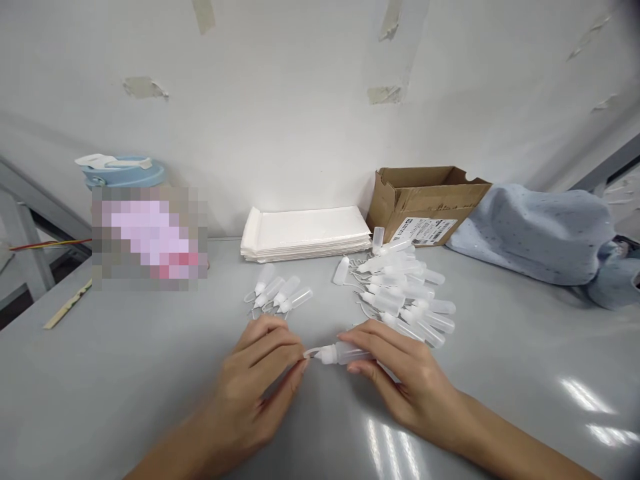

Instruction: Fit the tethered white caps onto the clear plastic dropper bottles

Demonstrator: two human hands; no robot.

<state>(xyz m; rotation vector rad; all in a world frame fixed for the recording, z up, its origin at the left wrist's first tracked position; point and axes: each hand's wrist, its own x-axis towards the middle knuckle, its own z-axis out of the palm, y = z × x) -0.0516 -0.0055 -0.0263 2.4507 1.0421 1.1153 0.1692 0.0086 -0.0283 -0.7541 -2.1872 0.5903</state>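
Note:
My right hand (400, 373) grips a small translucent dropper bottle (340, 353) by its body, held level just above the grey table (125, 373). My left hand (263, 380) pinches the white tip and cap end of the same bottle with thumb and forefinger. Just beyond my left hand lies a small row of several similar bottles (279, 293). Beyond my right hand sits a larger loose pile of the same bottles (407, 290).
A stack of white padded envelopes (306, 232) lies against the wall. An open cardboard box (425, 200) stands to its right, then a pale blue cloth bundle (540, 233). A blue-lidded jug (120, 170) stands at the back left above a blurred patch.

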